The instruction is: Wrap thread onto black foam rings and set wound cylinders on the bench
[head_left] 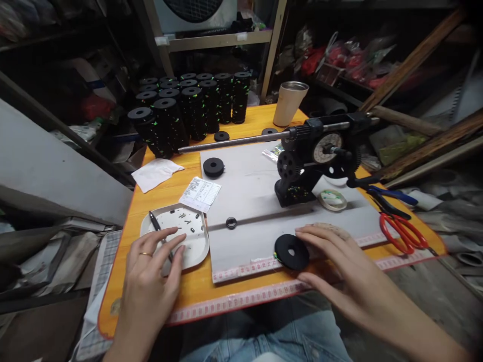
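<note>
My right hand [337, 266] has its fingers and thumb at the right edge of a black disc [283, 250] with a hole in its middle. A bit of yellow and green shows at the disc's left rim. My left hand [151, 271] is over the front left of a white tray [199, 251], fingers spread with nothing gripped. Beneath those fingers lies a black pen [154, 220], partly hidden. Several tiny dark parts [184, 216] are scattered in the tray. A small dark ring [231, 222] rests on the white board [245, 196].
Behind the board stand several black, green-flecked cylinders [192, 113]. A hand-cranked winding machine [302, 166] with a long metal rod [234, 143] occupies the right. Red-handled scissors [396, 234], a tape roll [332, 200], a cup [290, 103] and another black disc [213, 167] lie around.
</note>
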`<state>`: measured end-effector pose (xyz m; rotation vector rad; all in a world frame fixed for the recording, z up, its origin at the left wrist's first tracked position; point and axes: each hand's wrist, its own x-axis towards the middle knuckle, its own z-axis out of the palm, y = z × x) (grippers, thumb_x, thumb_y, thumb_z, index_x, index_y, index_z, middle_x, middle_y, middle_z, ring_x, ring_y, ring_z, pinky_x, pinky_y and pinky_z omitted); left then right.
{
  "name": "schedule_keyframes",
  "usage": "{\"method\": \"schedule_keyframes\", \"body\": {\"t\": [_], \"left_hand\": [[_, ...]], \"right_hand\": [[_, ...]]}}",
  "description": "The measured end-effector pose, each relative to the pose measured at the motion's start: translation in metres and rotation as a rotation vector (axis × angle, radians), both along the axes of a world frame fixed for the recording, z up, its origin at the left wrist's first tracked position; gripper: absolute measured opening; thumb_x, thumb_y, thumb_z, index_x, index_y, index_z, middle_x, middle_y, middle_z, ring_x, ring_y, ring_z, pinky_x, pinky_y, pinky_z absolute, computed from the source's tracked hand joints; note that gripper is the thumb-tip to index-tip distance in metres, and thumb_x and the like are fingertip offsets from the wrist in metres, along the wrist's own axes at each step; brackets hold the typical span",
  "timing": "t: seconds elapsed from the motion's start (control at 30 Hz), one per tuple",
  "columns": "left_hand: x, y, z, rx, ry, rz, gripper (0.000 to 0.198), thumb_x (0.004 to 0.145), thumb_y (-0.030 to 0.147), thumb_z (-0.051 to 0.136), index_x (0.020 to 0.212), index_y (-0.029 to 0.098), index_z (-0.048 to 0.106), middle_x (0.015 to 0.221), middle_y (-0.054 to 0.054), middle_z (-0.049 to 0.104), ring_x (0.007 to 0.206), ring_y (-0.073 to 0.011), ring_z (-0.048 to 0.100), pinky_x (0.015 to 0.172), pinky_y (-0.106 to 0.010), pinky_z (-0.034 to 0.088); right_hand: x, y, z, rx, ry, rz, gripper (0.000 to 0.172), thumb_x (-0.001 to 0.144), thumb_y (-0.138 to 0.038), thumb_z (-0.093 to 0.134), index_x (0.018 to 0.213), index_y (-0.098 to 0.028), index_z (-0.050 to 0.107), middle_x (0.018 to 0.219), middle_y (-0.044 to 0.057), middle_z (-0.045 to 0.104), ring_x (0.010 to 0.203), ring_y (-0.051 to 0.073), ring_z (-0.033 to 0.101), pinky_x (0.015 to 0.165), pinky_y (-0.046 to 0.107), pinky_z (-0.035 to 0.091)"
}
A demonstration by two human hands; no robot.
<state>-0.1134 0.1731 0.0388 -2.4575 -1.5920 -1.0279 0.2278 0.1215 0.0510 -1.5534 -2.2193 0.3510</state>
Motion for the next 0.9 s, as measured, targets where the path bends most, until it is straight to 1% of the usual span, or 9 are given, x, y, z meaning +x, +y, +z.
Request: {"method": "schedule_keyframes", "body": {"t": [0.1, 0.2, 0.3, 0.43, 0.53, 0.6, 0.67, 0.73, 0.9], "left_hand": [[0.022, -0.007, 0.010, 0.001, -0.078, -0.042, 0.010, 0.085, 0.011, 0.065, 0.093, 0.017, 0.067, 0.100, -0.010, 0.063, 0.098, -0.0261, 0.054, 0.088, -0.045, 0.045], [0.060, -0.020, 0.014, -0.133, -0.151, -0.235, 0.017, 0.087, 0.006, 0.060, 0.098, 0.019, 0.064, 0.100, -0.009, 0.059, 0.100, -0.0237, 0.053, 0.086, -0.040, 0.046], [0.100, -0.034, 0.009, -0.266, -0.159, -0.432, 0.026, 0.083, 0.016, 0.069, 0.107, 0.020, 0.060, 0.102, -0.008, 0.060, 0.097, -0.0253, 0.053, 0.081, -0.040, 0.049], [0.134, -0.040, -0.001, -0.276, -0.133, -0.461, 0.029, 0.082, 0.021, 0.071, 0.107, 0.019, 0.058, 0.100, -0.010, 0.061, 0.088, -0.0262, 0.055, 0.072, -0.042, 0.051], [0.141, -0.039, -0.004, -0.258, -0.130, -0.413, 0.024, 0.084, 0.019, 0.068, 0.105, 0.018, 0.058, 0.099, -0.010, 0.060, 0.086, -0.0262, 0.054, 0.070, -0.042, 0.051], [0.143, -0.038, -0.004, -0.240, -0.126, -0.386, 0.017, 0.085, 0.017, 0.066, 0.100, 0.018, 0.059, 0.095, -0.009, 0.060, 0.085, -0.0256, 0.054, 0.069, -0.041, 0.050], [0.143, -0.037, -0.004, -0.237, -0.127, -0.371, 0.010, 0.086, 0.015, 0.064, 0.094, 0.018, 0.059, 0.092, -0.008, 0.060, 0.083, -0.0249, 0.054, 0.068, -0.040, 0.050], [0.144, -0.038, -0.004, -0.253, -0.136, -0.365, 0.007, 0.086, 0.013, 0.062, 0.088, 0.018, 0.059, 0.090, -0.008, 0.060, 0.082, -0.0242, 0.053, 0.068, -0.039, 0.049], [0.146, -0.038, -0.005, -0.276, -0.161, -0.361, 0.008, 0.087, 0.011, 0.059, 0.084, 0.018, 0.060, 0.086, -0.007, 0.060, 0.081, -0.0232, 0.053, 0.068, -0.038, 0.048]], "right_hand": [[-0.002, 0.002, -0.003, -0.057, 0.009, -0.019, 0.055, 0.089, -0.039, 0.063, 0.135, -0.026, 0.039, 0.137, 0.010, 0.045, 0.132, 0.028, 0.038, 0.108, 0.047, 0.039], [-0.004, 0.003, -0.005, -0.103, 0.025, -0.008, 0.060, 0.086, -0.039, 0.067, 0.136, -0.027, 0.037, 0.139, 0.009, 0.043, 0.134, 0.027, 0.035, 0.109, 0.046, 0.038], [-0.003, 0.001, -0.007, -0.113, 0.052, -0.008, 0.063, 0.085, -0.030, 0.067, 0.138, -0.028, 0.034, 0.141, 0.008, 0.042, 0.136, 0.026, 0.033, 0.111, 0.044, 0.036], [0.002, -0.005, -0.001, -0.146, 0.110, 0.005, 0.058, 0.089, -0.021, 0.055, 0.142, -0.027, 0.032, 0.144, 0.007, 0.038, 0.137, 0.025, 0.031, 0.113, 0.043, 0.034], [0.000, 0.001, 0.007, -0.142, 0.166, -0.066, 0.038, 0.096, -0.023, 0.045, 0.134, -0.026, 0.042, 0.134, 0.008, 0.047, 0.128, 0.024, 0.041, 0.106, 0.043, 0.038], [-0.005, 0.011, 0.011, -0.115, 0.162, -0.129, 0.022, 0.099, -0.026, 0.041, 0.116, -0.025, 0.055, 0.116, 0.008, 0.057, 0.112, 0.025, 0.050, 0.095, 0.043, 0.043], [-0.013, 0.025, 0.013, -0.098, 0.095, -0.159, 0.019, 0.099, -0.030, 0.043, 0.097, -0.023, 0.061, 0.098, 0.007, 0.060, 0.096, 0.025, 0.054, 0.085, 0.042, 0.043], [-0.021, 0.038, 0.013, -0.082, 0.021, -0.168, 0.021, 0.096, -0.034, 0.048, 0.086, -0.022, 0.061, 0.090, 0.006, 0.060, 0.088, 0.025, 0.054, 0.079, 0.042, 0.041], [-0.036, 0.056, 0.009, -0.040, 0.019, -0.161, 0.017, 0.090, -0.027, 0.055, 0.075, -0.020, 0.058, 0.080, 0.005, 0.060, 0.081, 0.024, 0.053, 0.073, 0.039, 0.036]]}}
